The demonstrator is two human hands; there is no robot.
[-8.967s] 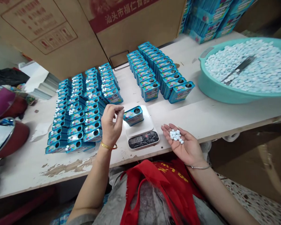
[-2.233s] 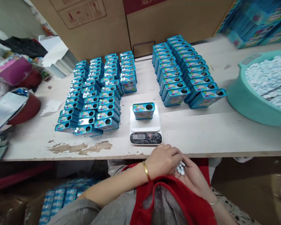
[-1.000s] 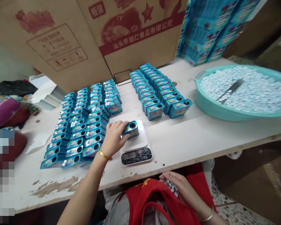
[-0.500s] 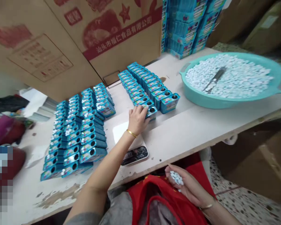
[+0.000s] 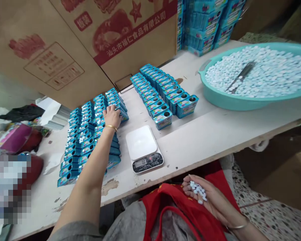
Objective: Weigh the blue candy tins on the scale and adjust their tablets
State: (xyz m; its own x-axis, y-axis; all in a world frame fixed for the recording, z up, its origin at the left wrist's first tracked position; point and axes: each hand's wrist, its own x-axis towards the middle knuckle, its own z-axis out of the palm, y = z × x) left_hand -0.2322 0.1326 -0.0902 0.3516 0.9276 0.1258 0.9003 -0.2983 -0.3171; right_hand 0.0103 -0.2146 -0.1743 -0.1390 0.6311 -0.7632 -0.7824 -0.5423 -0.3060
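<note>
My left hand (image 5: pixel 112 117) reaches over the left group of blue boxes (image 5: pixel 90 147), its fingers closed at a box near the front right of the back rows; what it grips is partly hidden. White pieces top many of these boxes, while others show dark round holes. My right hand (image 5: pixel 203 192), palm up and cupped above my lap, holds several small white pieces (image 5: pixel 198 191). Between the box groups lies a white scale (image 5: pixel 141 142) with nothing on its plate. Two rows of blue boxes with open holes (image 5: pixel 163 119) stand to its upper right.
A turquoise basin (image 5: pixel 225 100) heaped with white pieces, a dark scoop (image 5: pixel 243 75) in it, stands at the right. Cardboard cartons (image 5: pixel 135 50) line the back, beside stacked blue packs (image 5: pixel 200 26). A purple and red bag (image 5: pixel 20 137) lies at the far left.
My left hand has moved left, from the front box of the right group to the left group. The scale now shows fully. My right hand still cups the pieces; the view has shifted slightly.
</note>
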